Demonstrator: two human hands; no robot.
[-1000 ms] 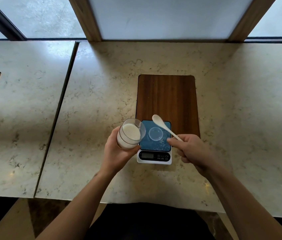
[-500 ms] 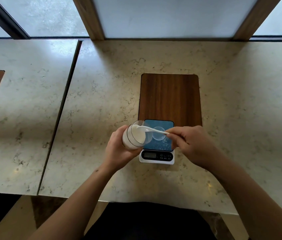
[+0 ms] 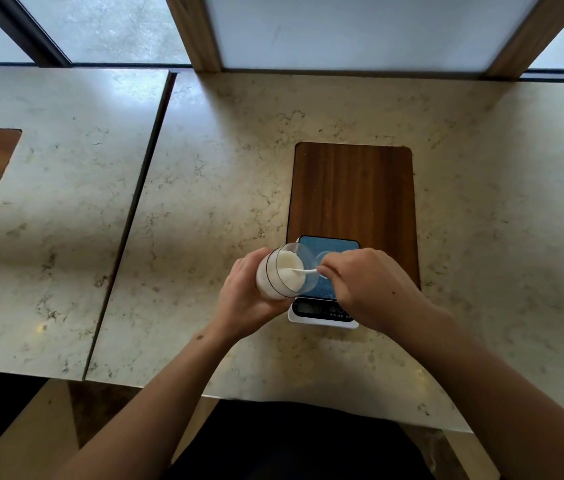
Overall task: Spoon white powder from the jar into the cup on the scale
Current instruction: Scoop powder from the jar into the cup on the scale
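While the marble counter [image 3: 204, 202] carries the scale [image 3: 323, 306] at a wood inlay's [image 3: 353, 192] near edge, the left hand [image 3: 242, 299] wraps the tilted jar [image 3: 282, 271]; the right hand [image 3: 367, 289] pinches a white spoon [image 3: 303, 271] dipped in its powder [image 3: 289, 268], just beside the cup [image 3: 322, 258].

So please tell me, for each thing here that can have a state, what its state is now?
jar: open, tilted toward the scale, holding white powder, gripped by the left hand
spoon: bowl end inside the jar, in the powder, held by the right hand
cup: on the scale, mostly hidden, contents cannot be told
scale: flat on the counter, display unreadable
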